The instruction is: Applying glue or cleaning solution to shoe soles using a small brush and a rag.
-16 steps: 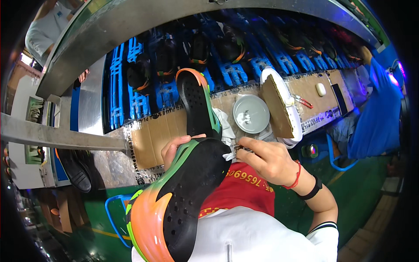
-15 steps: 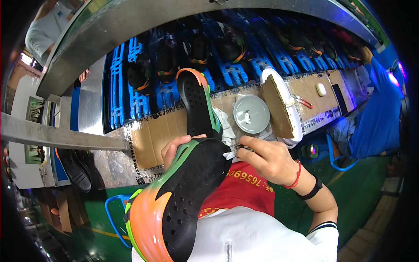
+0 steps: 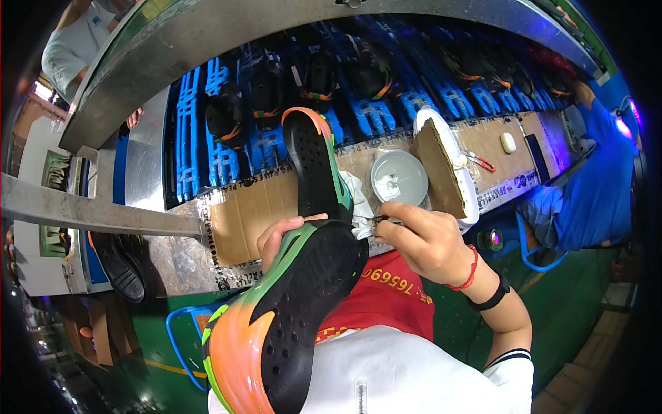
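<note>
Gripping a black shoe sole (image 3: 289, 310) with its orange-and-green edge turned up toward us, our left hand (image 3: 279, 238) curls around the far side of it, fingertips (image 3: 303, 221) clasped over the rim. Left of those fingers, beyond the cardboard-covered bench (image 3: 241, 214), another dark sole (image 3: 117, 265) hangs at the bench's edge. Just past the left fingertips a second sole (image 3: 314, 165) of the same colours stands on end on the cardboard. To the right, our right hand (image 3: 427, 241) is pinched shut on a small dark tool (image 3: 383, 221), its tip touching the toe end of the held sole beside a white cloth (image 3: 358, 207). Beyond the right fingers sit a round grey dish (image 3: 400, 178) and a white-backed cardboard block (image 3: 441, 169); further right a person in blue (image 3: 593, 186) works at the same bench. Blue conveyor racks (image 3: 365, 110) carry more shoes behind. We judge the step in hand to be treating or trimming the toe edge; the next move likely calls for a steady left grip while the tool tracks along the rim.
</note>
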### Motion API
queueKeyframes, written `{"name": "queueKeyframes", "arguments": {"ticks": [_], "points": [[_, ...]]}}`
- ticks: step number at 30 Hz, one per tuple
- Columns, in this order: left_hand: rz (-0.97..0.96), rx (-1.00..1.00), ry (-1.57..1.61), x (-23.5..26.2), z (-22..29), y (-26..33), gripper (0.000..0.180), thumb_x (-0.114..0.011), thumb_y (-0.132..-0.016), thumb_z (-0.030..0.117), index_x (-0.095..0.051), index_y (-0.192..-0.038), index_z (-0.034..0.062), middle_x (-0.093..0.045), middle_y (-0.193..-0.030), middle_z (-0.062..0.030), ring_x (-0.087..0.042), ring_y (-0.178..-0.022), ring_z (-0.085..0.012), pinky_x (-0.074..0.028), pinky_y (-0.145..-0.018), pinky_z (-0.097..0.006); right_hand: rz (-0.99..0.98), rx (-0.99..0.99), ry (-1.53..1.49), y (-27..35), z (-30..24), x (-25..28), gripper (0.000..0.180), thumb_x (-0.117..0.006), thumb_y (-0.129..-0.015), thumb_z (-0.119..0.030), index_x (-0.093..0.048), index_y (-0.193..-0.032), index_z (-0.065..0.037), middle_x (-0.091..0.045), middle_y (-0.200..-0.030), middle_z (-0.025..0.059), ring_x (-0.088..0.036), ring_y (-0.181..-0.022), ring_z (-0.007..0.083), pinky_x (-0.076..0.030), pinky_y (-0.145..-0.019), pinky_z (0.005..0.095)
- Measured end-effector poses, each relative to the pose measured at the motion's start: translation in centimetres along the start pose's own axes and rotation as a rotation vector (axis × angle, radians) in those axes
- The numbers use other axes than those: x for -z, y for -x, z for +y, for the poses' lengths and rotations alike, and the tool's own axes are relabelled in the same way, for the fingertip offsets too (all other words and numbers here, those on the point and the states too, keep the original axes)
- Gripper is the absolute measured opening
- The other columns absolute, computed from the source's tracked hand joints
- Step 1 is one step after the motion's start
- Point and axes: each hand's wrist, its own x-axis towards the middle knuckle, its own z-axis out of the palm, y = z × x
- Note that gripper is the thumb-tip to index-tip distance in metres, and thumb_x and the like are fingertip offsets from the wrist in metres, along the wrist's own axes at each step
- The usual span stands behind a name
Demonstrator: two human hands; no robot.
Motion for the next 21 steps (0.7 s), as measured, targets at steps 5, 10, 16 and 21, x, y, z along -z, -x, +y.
{"name": "queueKeyframes", "arguments": {"ticks": [5, 10, 16, 21], "points": [[-0.048, -0.112, 0.149, -0.4, 0.1, -1.0, 0.042, -0.034, -0.102, 0.039, -0.048, -0.123, 0.0062, -0.050, -0.126, -0.0353, -0.060, -0.105, -0.0348, -0.052, -0.088, -0.042, -0.077, -0.082, -0.091, -0.1, -0.7, -0.4, 0.021, -0.067, -0.071, -0.003, -0.064, -0.093, -0.002, -0.063, -0.100, 0.0119, -0.067, -0.077, 0.0254, -0.054, -0.060, 0.0322], [-0.115, -0.267, -0.002, 0.8, -1.4, -1.0, 0.031, -0.054, -0.094, 0.016, -0.041, -0.121, 0.0078, -0.053, -0.122, -0.0359, -0.060, -0.108, -0.0375, -0.053, -0.090, -0.042, -0.112, -0.229, -0.358, 0.0, -0.9, -0.8, 0.012, -0.067, -0.078, -0.004, -0.065, -0.090, 0.000, -0.064, -0.095, 0.0124, -0.066, -0.080, 0.0290, -0.053, -0.062, 0.0361], [-0.147, -0.427, -0.065, 1.1, -2.3, -1.5, 0.030, -0.053, -0.095, 0.015, -0.040, -0.120, 0.0073, -0.053, -0.121, -0.0365, -0.061, -0.109, -0.0357, -0.053, -0.090, -0.041, -0.117, -0.312, -0.614, 0.1, -1.5, -0.8, 0.011, -0.066, -0.083, -0.005, -0.066, -0.090, 0.003, -0.065, -0.094, 0.0141, -0.065, -0.081, 0.0313, -0.052, -0.070, 0.0369], [-0.143, -0.379, 0.071, 1.4, -2.4, -1.6, 0.029, -0.044, -0.100, 0.024, -0.040, -0.122, 0.0060, -0.052, -0.121, -0.0369, -0.061, -0.108, -0.0355, -0.053, -0.089, -0.041, -0.141, -0.360, -0.696, 0.1, -1.8, -0.6, 0.012, -0.066, -0.083, -0.005, -0.067, -0.092, 0.003, -0.066, -0.093, 0.0146, -0.065, -0.080, 0.0316, -0.052, -0.070, 0.0350]]}}
